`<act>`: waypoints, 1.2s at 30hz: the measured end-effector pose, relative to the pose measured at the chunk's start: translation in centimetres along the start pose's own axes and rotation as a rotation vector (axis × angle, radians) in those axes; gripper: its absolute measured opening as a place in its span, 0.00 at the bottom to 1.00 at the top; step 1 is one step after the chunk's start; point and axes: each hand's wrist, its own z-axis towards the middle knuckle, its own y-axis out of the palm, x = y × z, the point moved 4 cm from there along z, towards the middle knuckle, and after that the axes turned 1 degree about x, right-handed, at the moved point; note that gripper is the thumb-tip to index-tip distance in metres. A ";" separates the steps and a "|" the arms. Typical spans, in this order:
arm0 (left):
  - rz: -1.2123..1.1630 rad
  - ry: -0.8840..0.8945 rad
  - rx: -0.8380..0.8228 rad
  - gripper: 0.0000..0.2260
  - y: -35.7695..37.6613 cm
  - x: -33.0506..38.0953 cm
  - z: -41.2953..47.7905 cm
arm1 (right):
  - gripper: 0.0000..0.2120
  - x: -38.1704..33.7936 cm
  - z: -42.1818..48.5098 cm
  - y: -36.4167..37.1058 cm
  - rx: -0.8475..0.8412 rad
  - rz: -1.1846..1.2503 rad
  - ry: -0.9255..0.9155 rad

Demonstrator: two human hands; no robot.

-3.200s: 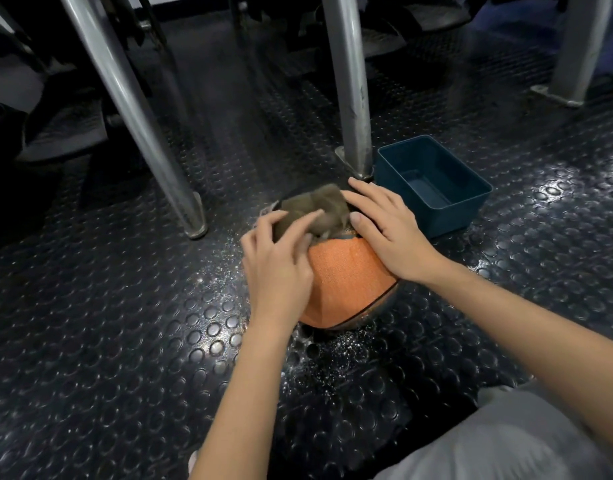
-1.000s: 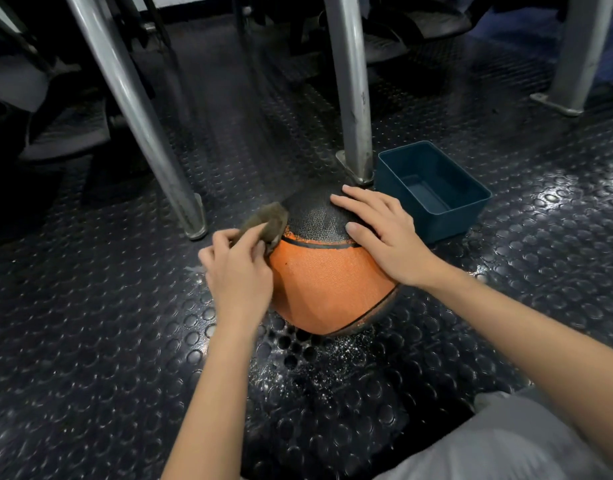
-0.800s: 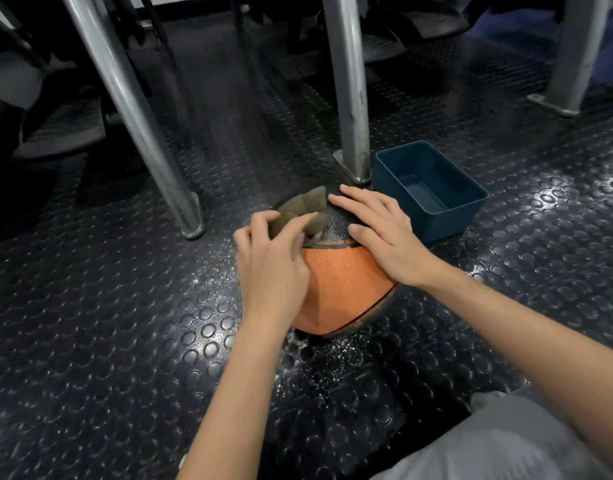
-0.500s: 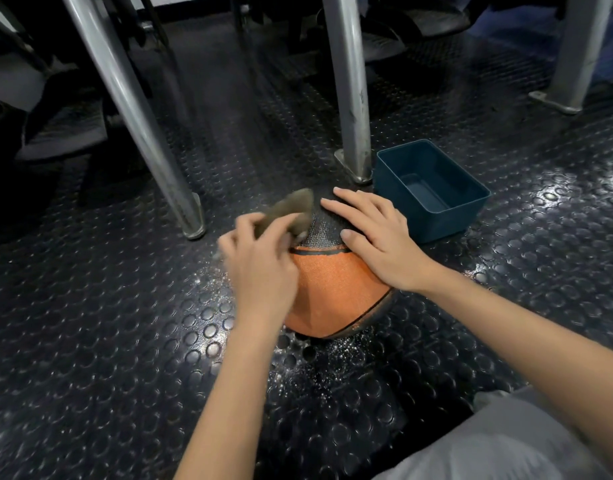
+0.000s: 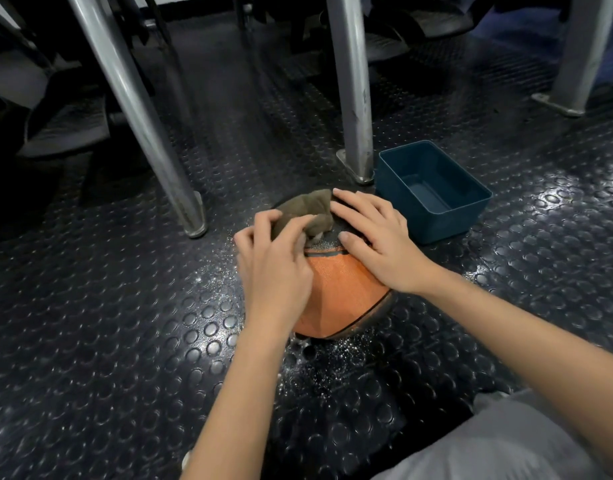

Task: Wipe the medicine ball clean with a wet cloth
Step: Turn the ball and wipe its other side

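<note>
An orange and black medicine ball (image 5: 343,292) sits on the studded black floor in front of me. A bunched brown cloth (image 5: 307,213) lies on the ball's black top. My left hand (image 5: 274,268) holds the cloth with curled fingers and presses it against the ball. My right hand (image 5: 377,242) lies flat on the ball's right upper side, fingers spread, touching the cloth's edge. The ball's left side is hidden behind my left hand.
A dark teal plastic tub (image 5: 433,188) stands just right of the ball, beside a metal post foot (image 5: 355,168). A slanted metal leg (image 5: 191,220) meets the floor to the left. Water droplets (image 5: 319,358) speckle the floor around the ball. My grey-clad knee (image 5: 499,445) is at bottom right.
My left hand has swept the cloth from the ball's left edge back up onto its black top. My right hand has stayed on the ball.
</note>
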 end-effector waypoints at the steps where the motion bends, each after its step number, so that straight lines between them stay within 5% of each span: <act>1: 0.007 -0.016 -0.007 0.13 0.0 -0.5 0.3 | 0.27 0.1 0.1 -0.1 -0.006 0.013 0.007; 7: 0.091 -0.344 -0.010 0.14 -1.2 -5.4 0.6 | 0.24 0.1 0.0 0.0 -0.014 0.020 0.000; 15: 0.052 -0.001 -0.012 0.16 0.2 1.0 -0.2 | 0.24 0.2 0.1 -0.2 -0.006 0.013 0.023; 21: 0.126 -0.284 -0.003 0.14 -1.2 -4.5 0.7 | 0.24 -0.4 0.0 0.3 -0.010 -0.008 -0.017; 27: 0.091 0.015 0.032 0.15 0.2 0.4 -0.3 | 0.27 -0.5 -0.2 0.4 0.001 -0.032 -0.022; 33: 0.059 -0.280 0.026 0.13 -0.9 -4.1 0.5 | 0.24 -0.5 -0.1 0.4 -0.021 0.002 -0.028; 36: 0.067 -0.233 0.042 0.14 -0.8 -2.7 0.1 | 0.24 -0.5 -0.2 0.4 -0.010 0.003 -0.032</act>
